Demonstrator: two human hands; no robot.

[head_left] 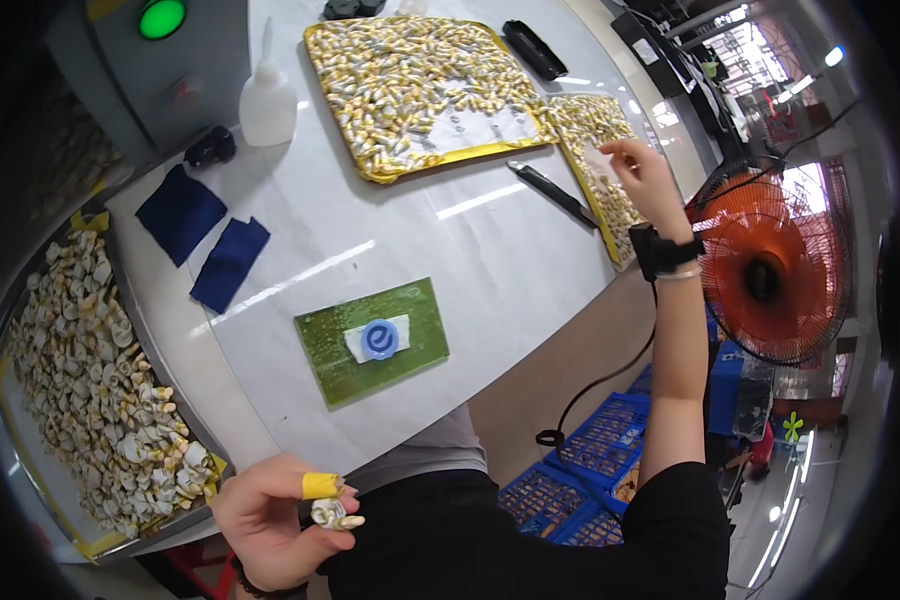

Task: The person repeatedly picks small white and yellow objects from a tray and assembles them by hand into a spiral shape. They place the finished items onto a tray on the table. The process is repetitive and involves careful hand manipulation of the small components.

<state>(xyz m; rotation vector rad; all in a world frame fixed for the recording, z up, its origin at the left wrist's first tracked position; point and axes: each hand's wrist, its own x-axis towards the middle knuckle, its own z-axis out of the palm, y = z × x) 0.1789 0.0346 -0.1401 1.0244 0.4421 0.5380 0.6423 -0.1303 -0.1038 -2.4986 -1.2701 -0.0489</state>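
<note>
My left hand (280,525), with yellow tape around one finger, pinches a small white-and-yellow shell-like piece (330,514) at the lower left, beside the left tray. At the upper right, my right hand (645,180) hovers over a narrow yellow-edged tray (610,235) of small white-and-yellow pieces. Its fingers are bent and slightly apart, with nothing visible in them. Between the hands, a green mat (425,315) lies on the white table. On the mat, a round blue piece (379,339) with a dark curved mark rests on a white pad (402,327).
A large tray (440,160) of slender pieces lies at the back; another tray (150,380) of shell-like pieces is at left. Nearby are a white squeeze bottle (268,105), blue cloths (232,262), a cutter knife (552,194), an orange fan (770,265) and blue crates (595,440).
</note>
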